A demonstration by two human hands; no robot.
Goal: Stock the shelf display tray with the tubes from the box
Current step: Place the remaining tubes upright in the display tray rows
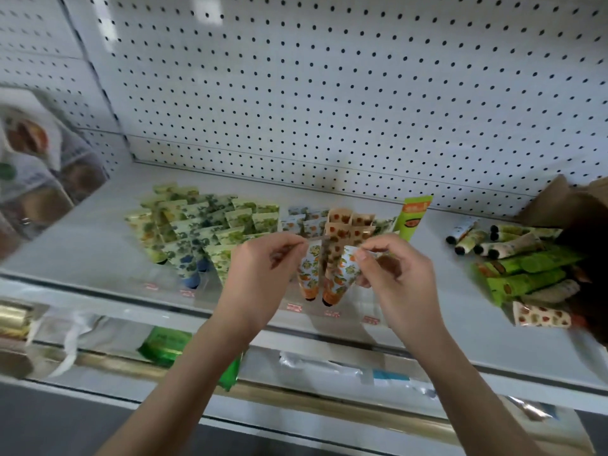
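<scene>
A clear display tray (204,289) on the white shelf holds tubes standing cap down: green leaf-print tubes (197,225) on the left, orange-flower tubes (309,274) and brown persimmon-print tubes (348,225) in the middle. My left hand (263,271) pinches the flat top edge of one orange-flower tube at the tray's front. My right hand (398,278) pinches the top of the neighbouring orange-flower tube (345,271). A brown cardboard box (559,205) lies at the far right, with loose tubes (513,258) spilled in front of it.
A white pegboard wall (329,93) backs the shelf. A green carton (413,218) stands behind the tray. Packaged goods sit on the lower shelf (164,347). More products, blurred, fill the left side (33,166).
</scene>
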